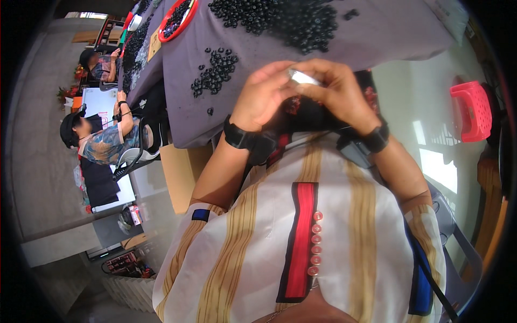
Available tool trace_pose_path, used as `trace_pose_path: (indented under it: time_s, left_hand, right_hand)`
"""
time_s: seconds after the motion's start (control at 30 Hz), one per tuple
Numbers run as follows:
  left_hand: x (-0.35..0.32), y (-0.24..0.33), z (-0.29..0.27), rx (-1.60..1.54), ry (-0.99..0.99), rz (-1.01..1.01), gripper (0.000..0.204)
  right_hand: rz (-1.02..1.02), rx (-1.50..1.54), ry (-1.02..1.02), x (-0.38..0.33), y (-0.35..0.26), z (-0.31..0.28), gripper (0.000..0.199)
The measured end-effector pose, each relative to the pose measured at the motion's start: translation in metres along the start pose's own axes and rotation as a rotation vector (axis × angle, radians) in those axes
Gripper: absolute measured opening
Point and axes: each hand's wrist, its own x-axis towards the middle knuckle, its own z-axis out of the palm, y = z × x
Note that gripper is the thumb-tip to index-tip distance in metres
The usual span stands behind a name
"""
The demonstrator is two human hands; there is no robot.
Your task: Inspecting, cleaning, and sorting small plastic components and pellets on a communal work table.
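Observation:
My right hand (339, 89) pinches a small white, shiny piece (302, 77) between thumb and fingers, at the near edge of the cloth-covered table. From the other side, the curled fingers of my left hand (259, 97) close against the same piece; its far part is hidden by them. What the piece is, I cannot make out. Small round black parts lie in a cluster (215, 72) on the cloth left of my hands. Beyond my fingers spreads a larger heap (280, 21) of the same black parts.
The table wears a grey-purple cloth (177, 102). A red round tray (188, 24) with dark parts stands at the upper left. An open cardboard box (183, 172) is below the table's left side. Two co-workers sit further left. A pink plastic stool (471, 110) stands right.

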Motion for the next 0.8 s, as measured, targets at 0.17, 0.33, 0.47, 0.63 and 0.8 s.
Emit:
trace_pose_path:
  time_s: [0.17, 0.33, 0.47, 0.63, 0.8]
  left_hand:
    - [0.000, 0.007, 0.001, -0.083, 0.094, 0.097, 0.021]
    - [0.001, 0.014, 0.000, -0.101, 0.079, 0.108, 0.020]
    - [-0.001, 0.009, 0.003, -0.072, 0.064, 0.105, 0.020]
    - [-0.002, 0.009, 0.005, -0.046, 0.020, 0.088, 0.020]
    - [-0.003, 0.009, 0.005, -0.041, 0.012, 0.069, 0.021]
  right_hand:
    - [0.027, -0.033, 0.020, 0.000, 0.000, 0.000, 0.032]
    - [-0.017, -0.019, -0.044, -0.002, -0.004, 0.001, 0.038]
    - [-0.014, 0.007, -0.021, -0.002, -0.006, 0.002, 0.043]
    - [-0.003, 0.011, -0.042, -0.002, -0.005, 0.002, 0.041]
    - [0.012, 0.040, -0.054, -0.002, -0.004, 0.001, 0.040]
